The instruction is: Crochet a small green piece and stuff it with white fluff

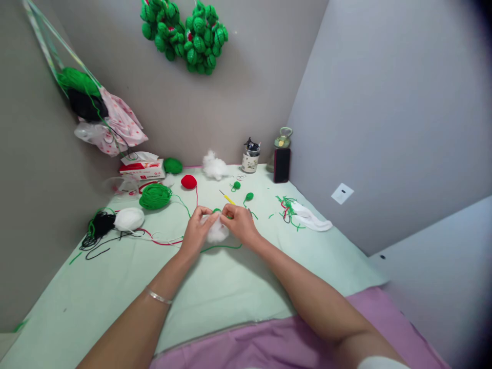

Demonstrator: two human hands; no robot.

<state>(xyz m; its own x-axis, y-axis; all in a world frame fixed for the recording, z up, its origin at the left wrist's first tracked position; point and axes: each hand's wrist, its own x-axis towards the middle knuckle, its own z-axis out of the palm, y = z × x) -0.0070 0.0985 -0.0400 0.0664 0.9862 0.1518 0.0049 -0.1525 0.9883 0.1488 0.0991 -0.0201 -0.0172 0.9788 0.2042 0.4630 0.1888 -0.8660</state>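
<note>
Both hands meet over the pale green cloth (230,292) near its middle. My left hand (198,230) is closed on a tuft of white stuffing (217,233). My right hand (240,221) pinches a small green crocheted piece (217,211) just above the stuffing, and a green yarn tail (221,248) trails out below the hands. A yellow-handled crochet hook (226,197) lies just beyond the fingers.
Left of the hands lie a green yarn ball (155,196), a white yarn ball (129,219), black yarn (100,225) and a red ball (188,181). A tissue box (141,169), loose stuffing (214,165), a cup (250,159) and a dark phone (282,165) stand at the back. Yarn scraps on white cloth (307,215) lie right.
</note>
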